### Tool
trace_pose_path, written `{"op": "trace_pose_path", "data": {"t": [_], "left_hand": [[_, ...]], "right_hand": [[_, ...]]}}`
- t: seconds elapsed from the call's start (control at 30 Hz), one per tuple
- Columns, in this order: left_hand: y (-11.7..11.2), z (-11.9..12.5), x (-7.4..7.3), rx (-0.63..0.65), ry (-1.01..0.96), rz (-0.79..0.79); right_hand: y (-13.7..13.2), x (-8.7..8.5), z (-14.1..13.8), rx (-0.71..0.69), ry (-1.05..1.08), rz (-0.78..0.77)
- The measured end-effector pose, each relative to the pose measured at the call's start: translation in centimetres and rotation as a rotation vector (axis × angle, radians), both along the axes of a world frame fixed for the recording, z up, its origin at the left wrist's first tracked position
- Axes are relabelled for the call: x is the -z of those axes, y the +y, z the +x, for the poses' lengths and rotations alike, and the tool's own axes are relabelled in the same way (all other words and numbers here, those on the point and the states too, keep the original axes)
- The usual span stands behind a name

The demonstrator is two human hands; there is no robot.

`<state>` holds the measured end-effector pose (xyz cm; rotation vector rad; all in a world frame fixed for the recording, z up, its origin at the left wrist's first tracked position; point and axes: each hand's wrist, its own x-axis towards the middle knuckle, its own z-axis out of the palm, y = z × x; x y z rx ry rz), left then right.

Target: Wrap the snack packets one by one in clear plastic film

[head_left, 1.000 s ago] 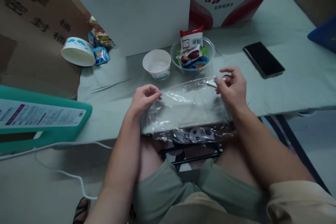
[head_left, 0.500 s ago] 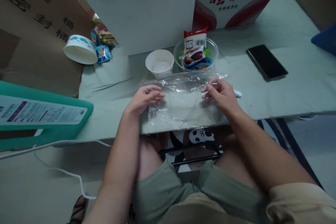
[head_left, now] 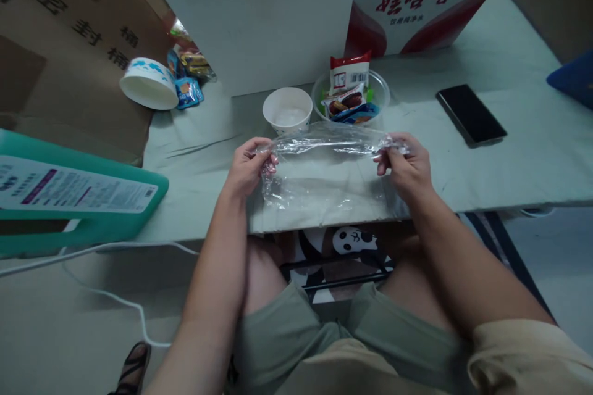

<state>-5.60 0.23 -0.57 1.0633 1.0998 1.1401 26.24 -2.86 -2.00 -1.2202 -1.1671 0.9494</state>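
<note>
My left hand (head_left: 248, 166) and my right hand (head_left: 407, 166) each pinch one end of a sheet of clear plastic film (head_left: 324, 176) and hold its gathered upper edge taut a little above the table (head_left: 509, 166). The rest of the film hangs down and rests near the table's front edge. Just behind the film stand a white paper cup (head_left: 288, 110) and a clear bowl (head_left: 382, 90) holding several wrapped snacks.
A black phone (head_left: 470, 115) lies to the right. A tipped paper bowl (head_left: 149, 83) and snack packets (head_left: 188, 91) lie at back left, beside a brown carton (head_left: 69, 43). A white box (head_left: 264, 18) and a red-and-white carton (head_left: 426, 6) stand behind. A teal box (head_left: 78, 197) sits at left.
Both hands have lifted off the flat film and raised its far edge, bunching it into a stretched strip between them. The camera view has shifted slightly.
</note>
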Motion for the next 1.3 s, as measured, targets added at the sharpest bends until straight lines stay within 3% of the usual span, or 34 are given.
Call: {"op": "trace_pose_path", "data": {"t": [0.2, 0.43, 0.57, 0.7, 0.83, 0.93, 1.07, 1.17, 1.23, 1.3], "left_hand": [[0.1, -0.4, -0.4, -0.01, -0.145, 0.044], [0.5, -0.8, -0.7, -0.003, -0.059, 0.02], [0.7, -0.6, -0.1, -0.033, 0.107, -0.068], [0.5, -0.3, 0.6, -0.053, 0.312, 0.051], [0.2, -0.3, 0.5, 0.011, 0.119, 0.011], [0.0, -0.5, 0.1, 0.058, 0.087, -0.044], [-0.2, -0.7, -0.8, 0.045, 0.054, -0.048], [-0.4, -0.9, -1.3, 0.038, -0.015, -0.072], [-0.6, -0.7, -1.4, 0.073, -0.063, -0.08], [-1.0, -0.2, -1.5, 0.159, -0.109, -0.096]], "right_hand": [[0.2, 0.0, 0.7, -0.06, 0.185, 0.006], [-0.1, -1.6, 1.6, -0.133, 0.031, -0.13], [-0.1, -1.3, 1.5, -0.021, -0.069, -0.202], [-0.3, -0.9, 1.3, -0.017, -0.239, -0.228], [-0.8, -0.9, 1.2, -0.223, -0.228, -0.248], [-1.0, -0.6, 1.4, -0.3, -0.285, -0.225], [-1.6, -0.1, 2.4, -0.302, -0.449, -0.223], [-2.1, -0.5, 3.0, -0.193, -0.615, -0.122], [-2.1, -1.1, 2.7, -0.114, -0.599, -0.012], [-1.9, -1.5, 1.4, -0.188, -0.432, 0.012]]}}
